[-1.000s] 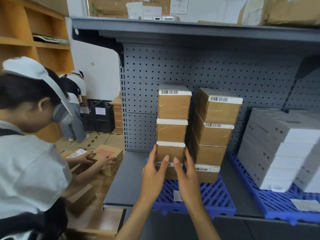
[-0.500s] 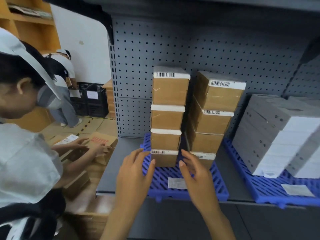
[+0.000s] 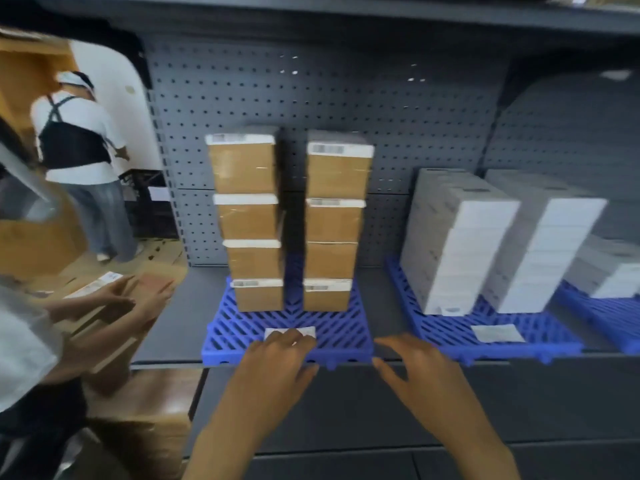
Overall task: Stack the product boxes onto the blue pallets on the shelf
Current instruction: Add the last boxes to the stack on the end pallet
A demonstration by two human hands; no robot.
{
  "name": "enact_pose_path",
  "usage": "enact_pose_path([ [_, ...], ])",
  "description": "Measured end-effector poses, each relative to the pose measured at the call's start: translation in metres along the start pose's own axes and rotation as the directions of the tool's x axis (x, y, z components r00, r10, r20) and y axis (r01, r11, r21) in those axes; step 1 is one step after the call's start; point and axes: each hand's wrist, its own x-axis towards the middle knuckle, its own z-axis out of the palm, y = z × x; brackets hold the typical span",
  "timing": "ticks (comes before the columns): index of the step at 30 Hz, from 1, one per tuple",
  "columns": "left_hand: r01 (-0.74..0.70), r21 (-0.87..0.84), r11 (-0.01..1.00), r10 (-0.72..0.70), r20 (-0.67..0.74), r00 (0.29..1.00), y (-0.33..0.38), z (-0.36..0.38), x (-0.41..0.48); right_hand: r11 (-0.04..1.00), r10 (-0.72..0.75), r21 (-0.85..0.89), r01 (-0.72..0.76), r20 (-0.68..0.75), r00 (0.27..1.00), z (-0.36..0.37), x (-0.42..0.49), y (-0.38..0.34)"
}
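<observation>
Two stacks of brown product boxes with white label strips stand side by side on a blue pallet [image 3: 242, 334] on the grey shelf: the left stack [image 3: 249, 220] and the right stack [image 3: 334, 220], each several boxes high. My left hand [image 3: 277, 368] hovers over the pallet's front edge with relaxed fingers, holding nothing. My right hand [image 3: 419, 368] is beside it at the shelf's front lip, fingers spread, also holding nothing. Both hands are well short of the boxes.
A second blue pallet [image 3: 526, 337] to the right carries stacks of white boxes [image 3: 460, 244]. At the left, another person's hands [image 3: 138, 296] hold a cardboard carton; more cartons [image 3: 152, 410] lie on the floor. A second person [image 3: 79, 150] stands further back.
Both my hands have let go of the left stack's lower boxes and drawn back to the pallet's front edge. The view has swung right and down, and the image is blurred.
</observation>
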Motion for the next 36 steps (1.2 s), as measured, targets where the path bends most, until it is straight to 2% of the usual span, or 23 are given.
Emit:
enact_pose_path([
  [10, -0.077, -0.073, 0.994, 0.084, 0.1, 0.991, 0.219, 0.03, 0.019, 0.994, 0.107, -0.021, -0.11, -0.099, 0.989, -0.059, -0.131, 0.172],
  [16, -0.14, -0.038, 0.989, 0.144, 0.14, 0.98, 0.321, 0.047, 0.04, 0.984, 0.172, -0.032, -0.177, -0.12, 0.978, -0.083, -0.177, 0.254],
  [25, -0.203, -0.016, 0.979, 0.204, 0.124, 0.971, 0.404, 0.085, 0.122, 0.97, 0.23, -0.049, -0.238, -0.141, 0.963, -0.109, -0.164, 0.356],
  [36, -0.203, -0.096, 0.974, 0.21, 0.062, 0.976, 0.447, 0.131, 0.233, 0.967, 0.21, -0.104, -0.233, -0.19, 0.959, -0.158, -0.081, 0.452],
])
